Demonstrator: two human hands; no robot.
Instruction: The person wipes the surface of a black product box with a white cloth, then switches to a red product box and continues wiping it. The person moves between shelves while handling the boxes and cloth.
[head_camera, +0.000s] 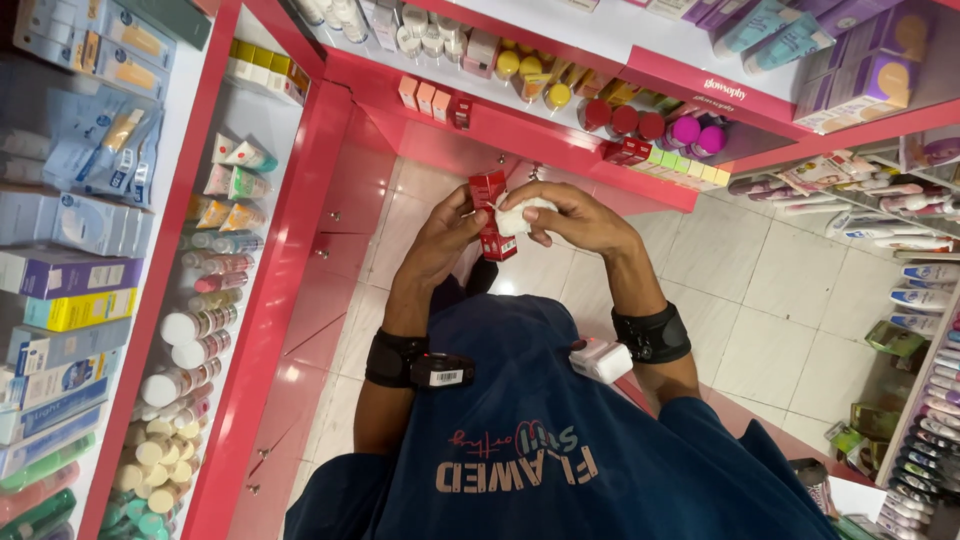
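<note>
A dark blue shirt (560, 440) fills the near edge of the view, both forearms banded with black wrist straps (652, 335). Above the pale tiled floor (780, 290), the left hand (445, 235) grips a stack of small red boxes (490, 215), while the right hand (575, 215) is clenched around a white cloth (520, 215) pressed against them. Wiping well probably means steadying the stack firmly and turning each face toward the cloth.
</note>
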